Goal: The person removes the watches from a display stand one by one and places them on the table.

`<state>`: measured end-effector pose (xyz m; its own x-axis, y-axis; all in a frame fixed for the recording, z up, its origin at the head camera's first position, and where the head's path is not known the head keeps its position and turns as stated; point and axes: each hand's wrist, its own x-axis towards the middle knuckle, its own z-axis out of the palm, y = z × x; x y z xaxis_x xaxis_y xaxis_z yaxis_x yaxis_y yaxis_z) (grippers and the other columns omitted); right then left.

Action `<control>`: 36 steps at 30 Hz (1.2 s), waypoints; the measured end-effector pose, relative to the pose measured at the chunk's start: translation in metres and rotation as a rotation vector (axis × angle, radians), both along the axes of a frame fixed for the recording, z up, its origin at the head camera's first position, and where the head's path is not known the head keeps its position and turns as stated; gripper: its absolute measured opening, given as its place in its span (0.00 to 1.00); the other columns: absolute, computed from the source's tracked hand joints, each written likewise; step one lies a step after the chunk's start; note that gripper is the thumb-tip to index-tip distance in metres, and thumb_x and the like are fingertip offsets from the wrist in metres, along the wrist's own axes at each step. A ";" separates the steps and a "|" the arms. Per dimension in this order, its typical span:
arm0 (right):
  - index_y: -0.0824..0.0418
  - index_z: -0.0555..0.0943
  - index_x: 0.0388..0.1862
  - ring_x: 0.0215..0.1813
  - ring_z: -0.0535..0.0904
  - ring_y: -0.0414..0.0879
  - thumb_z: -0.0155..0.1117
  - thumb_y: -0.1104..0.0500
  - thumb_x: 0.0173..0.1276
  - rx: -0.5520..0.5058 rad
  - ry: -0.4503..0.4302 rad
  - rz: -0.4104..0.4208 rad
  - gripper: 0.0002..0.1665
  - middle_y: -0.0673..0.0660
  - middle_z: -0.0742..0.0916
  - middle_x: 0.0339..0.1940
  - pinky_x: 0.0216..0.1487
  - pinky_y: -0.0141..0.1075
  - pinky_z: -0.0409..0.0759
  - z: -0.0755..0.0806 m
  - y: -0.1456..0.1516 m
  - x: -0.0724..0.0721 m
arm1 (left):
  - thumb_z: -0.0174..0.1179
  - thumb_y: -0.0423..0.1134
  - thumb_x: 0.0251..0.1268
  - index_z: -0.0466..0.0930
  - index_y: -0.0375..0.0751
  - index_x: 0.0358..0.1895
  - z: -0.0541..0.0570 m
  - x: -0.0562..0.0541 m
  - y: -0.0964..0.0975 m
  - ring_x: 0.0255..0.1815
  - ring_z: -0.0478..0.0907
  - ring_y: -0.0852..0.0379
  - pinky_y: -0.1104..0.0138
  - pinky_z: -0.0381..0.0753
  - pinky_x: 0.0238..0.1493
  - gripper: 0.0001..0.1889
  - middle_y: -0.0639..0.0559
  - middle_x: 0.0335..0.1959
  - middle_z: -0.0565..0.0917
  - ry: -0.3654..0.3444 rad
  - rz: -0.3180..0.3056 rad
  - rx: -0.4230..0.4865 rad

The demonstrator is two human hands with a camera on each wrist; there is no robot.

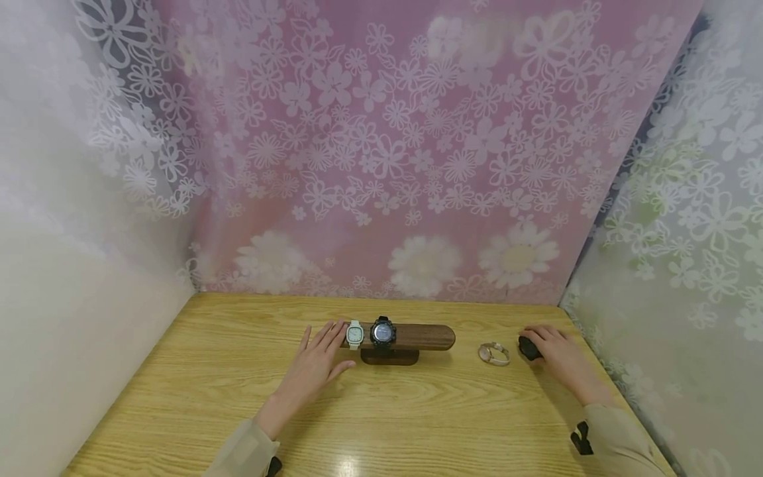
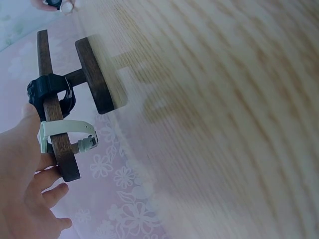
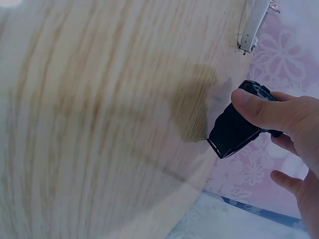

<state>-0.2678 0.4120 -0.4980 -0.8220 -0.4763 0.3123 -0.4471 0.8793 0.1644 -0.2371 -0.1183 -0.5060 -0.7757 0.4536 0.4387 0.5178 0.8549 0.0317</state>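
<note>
A brown wooden watch stand [image 1: 426,337] carries a pale green watch [image 1: 354,335] and a black watch [image 1: 383,332] on its horizontal bar. My left hand [image 1: 312,358] is at the bar's left end, its fingers fairly straight and touching the wood beside the pale green watch. The thumb is spread away from the fingers. In the left wrist view, the pale green strap [image 2: 70,127] loops round the bar, its buckle below. At the right, my right hand [image 1: 560,360] pinches another black watch [image 3: 233,130] between thumb and fingers, just over the table.
A light-strapped watch with a round case [image 1: 493,354] lies on the wooden table [image 1: 417,417] between the stand and my right hand. A pink flowered curtain [image 1: 381,199] closes off the back, with pale panels at left and right.
</note>
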 end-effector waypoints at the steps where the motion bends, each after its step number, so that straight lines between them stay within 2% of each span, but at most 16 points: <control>1: 0.65 0.81 0.60 0.63 0.75 0.66 0.84 0.62 0.47 0.007 -0.003 -0.001 0.39 0.66 0.82 0.60 0.58 0.66 0.74 -0.001 0.000 -0.001 | 0.56 0.61 0.72 0.64 0.38 0.77 0.000 0.000 0.000 0.77 0.63 0.45 0.39 0.58 0.75 0.40 0.45 0.78 0.65 0.001 -0.001 -0.002; 6: 0.65 0.81 0.60 0.63 0.76 0.65 0.84 0.62 0.46 0.026 -0.005 0.005 0.39 0.66 0.82 0.61 0.59 0.65 0.74 -0.003 -0.002 -0.003 | 0.57 0.60 0.72 0.64 0.37 0.77 0.000 -0.002 -0.001 0.77 0.64 0.44 0.39 0.58 0.75 0.40 0.44 0.77 0.65 0.000 -0.007 0.004; 14: 0.63 0.83 0.58 0.60 0.79 0.64 0.86 0.63 0.40 0.021 0.031 0.056 0.41 0.64 0.84 0.59 0.56 0.64 0.76 -0.002 -0.006 0.001 | 0.57 0.60 0.72 0.63 0.38 0.77 -0.001 -0.003 -0.002 0.77 0.63 0.44 0.39 0.58 0.75 0.40 0.44 0.78 0.65 -0.004 -0.005 0.007; 23: 0.64 0.81 0.62 0.62 0.77 0.63 0.86 0.61 0.43 0.060 -0.019 0.021 0.43 0.64 0.83 0.61 0.58 0.62 0.76 -0.004 -0.007 0.001 | 0.57 0.60 0.72 0.63 0.38 0.77 0.000 -0.002 -0.002 0.78 0.62 0.45 0.39 0.56 0.76 0.40 0.44 0.78 0.65 -0.007 -0.007 0.010; 28: 0.66 0.80 0.63 0.61 0.78 0.65 0.85 0.62 0.44 0.031 -0.012 0.021 0.44 0.65 0.84 0.60 0.58 0.63 0.76 -0.003 -0.007 0.003 | 0.57 0.60 0.72 0.63 0.38 0.77 0.000 -0.002 -0.002 0.78 0.62 0.45 0.39 0.57 0.75 0.40 0.44 0.78 0.64 -0.008 -0.008 0.009; 36: 0.68 0.75 0.68 0.62 0.77 0.68 0.83 0.61 0.50 -0.048 -0.064 -0.027 0.46 0.69 0.83 0.61 0.59 0.66 0.74 0.001 -0.005 0.009 | 0.56 0.60 0.72 0.63 0.38 0.78 -0.001 -0.003 -0.002 0.77 0.63 0.43 0.39 0.57 0.75 0.40 0.44 0.78 0.64 -0.008 -0.008 0.007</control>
